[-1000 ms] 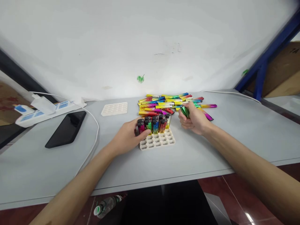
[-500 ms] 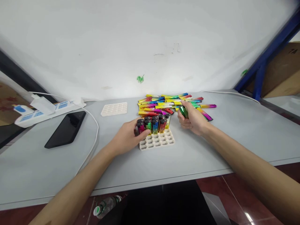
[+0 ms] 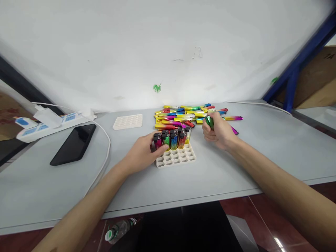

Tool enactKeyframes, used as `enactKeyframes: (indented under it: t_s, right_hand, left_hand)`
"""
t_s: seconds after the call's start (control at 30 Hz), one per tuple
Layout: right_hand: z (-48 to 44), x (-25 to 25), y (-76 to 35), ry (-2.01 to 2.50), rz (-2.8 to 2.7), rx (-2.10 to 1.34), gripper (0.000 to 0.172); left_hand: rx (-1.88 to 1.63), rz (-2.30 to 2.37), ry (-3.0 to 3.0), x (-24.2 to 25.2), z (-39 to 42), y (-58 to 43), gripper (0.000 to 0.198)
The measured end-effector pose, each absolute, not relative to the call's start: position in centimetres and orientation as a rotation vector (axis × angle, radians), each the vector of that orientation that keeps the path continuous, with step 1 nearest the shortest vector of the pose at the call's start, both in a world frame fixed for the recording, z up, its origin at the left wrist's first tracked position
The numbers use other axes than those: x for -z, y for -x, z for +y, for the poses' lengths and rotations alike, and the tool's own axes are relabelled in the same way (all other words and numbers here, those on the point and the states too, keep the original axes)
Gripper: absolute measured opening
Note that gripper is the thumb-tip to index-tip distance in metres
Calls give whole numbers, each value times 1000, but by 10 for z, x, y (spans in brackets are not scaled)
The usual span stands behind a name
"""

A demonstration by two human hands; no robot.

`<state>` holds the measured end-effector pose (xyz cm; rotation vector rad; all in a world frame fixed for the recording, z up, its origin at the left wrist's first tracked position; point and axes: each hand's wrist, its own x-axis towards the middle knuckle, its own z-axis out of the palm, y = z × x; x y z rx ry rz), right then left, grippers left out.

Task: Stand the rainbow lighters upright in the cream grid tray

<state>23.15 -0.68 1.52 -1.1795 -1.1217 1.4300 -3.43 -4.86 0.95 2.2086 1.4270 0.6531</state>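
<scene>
My left hand [image 3: 143, 153] is curled round the left end of several lighters [image 3: 173, 140] standing upright in a cream tray [image 3: 176, 161] of holes. Its thumb presses across the front of the nearest ones, while its fingers are hidden behind them. The lighters have black tops and shiny coloured bodies; the tray's front rows hold none. To the right of the tray, my right hand [image 3: 217, 132] is closed round a shiny green lighter [image 3: 209, 121], mostly covered by the fingers. Beyond both hands lies a loose pile of metallic multicoloured lighters [image 3: 181, 118], flat on the table.
Another cream tray [image 3: 128, 121] lies at the back left. A black phone [image 3: 73, 145], a white cable [image 3: 108, 140] and a power strip [image 3: 68, 120] with plugs are on the left. A white wall [image 3: 131, 52] backs the grey table [image 3: 168, 189]. Below is a plastic bottle [image 3: 120, 230].
My right hand has shifted slightly right with the green lighter, over the right part of the pile. My left hand and the tray have stayed in place.
</scene>
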Motion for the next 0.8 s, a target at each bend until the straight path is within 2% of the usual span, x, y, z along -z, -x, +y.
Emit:
enactKeyframes:
  t_s: [0.5, 0.8]
  right_hand:
    - [-9, -15, -230, 1169, -1239, -1403, 52]
    - [-11, -23, -240, 992, -1434, -1168, 29]
  left_hand:
    - [-654, 1415, -2222, -11, -50, 34, 34]
    - [-664, 1422, -2211, -12, -51, 33, 36]
